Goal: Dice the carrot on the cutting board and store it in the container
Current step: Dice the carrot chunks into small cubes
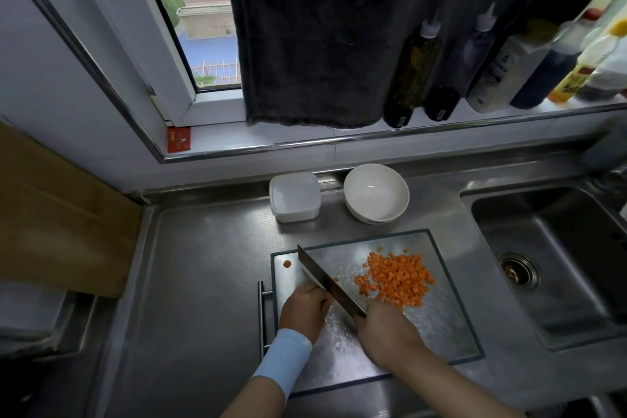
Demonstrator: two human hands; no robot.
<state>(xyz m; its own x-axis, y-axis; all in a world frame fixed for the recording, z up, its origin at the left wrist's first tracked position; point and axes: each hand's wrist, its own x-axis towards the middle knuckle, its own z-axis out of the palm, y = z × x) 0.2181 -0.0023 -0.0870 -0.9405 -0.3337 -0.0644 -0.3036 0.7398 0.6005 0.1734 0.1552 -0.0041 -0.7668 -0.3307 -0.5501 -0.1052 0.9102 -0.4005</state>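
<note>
A steel cutting board (pixel 441 326) lies on the counter in front of me. A heap of diced carrot (pixel 398 276) covers its far right part. One round carrot slice (pixel 287 263) lies alone at the board's far left corner. My right hand (pixel 386 329) grips the handle of a cleaver (pixel 325 278), whose blade slants across the board. My left hand (pixel 305 309) sits with curled fingers right against the blade's left side; a small orange bit (pixel 336 280) shows by its fingertips. What the fingers hold is hidden. A lidded clear container (pixel 294 197) stands beyond the board.
A white bowl (pixel 376 192) stands right of the container. The sink (pixel 559 265) opens on the right. Several bottles (pixel 475 68) line the windowsill, where a dark towel (pixel 312 44) hangs. A wooden board (pixel 57 214) leans at the left.
</note>
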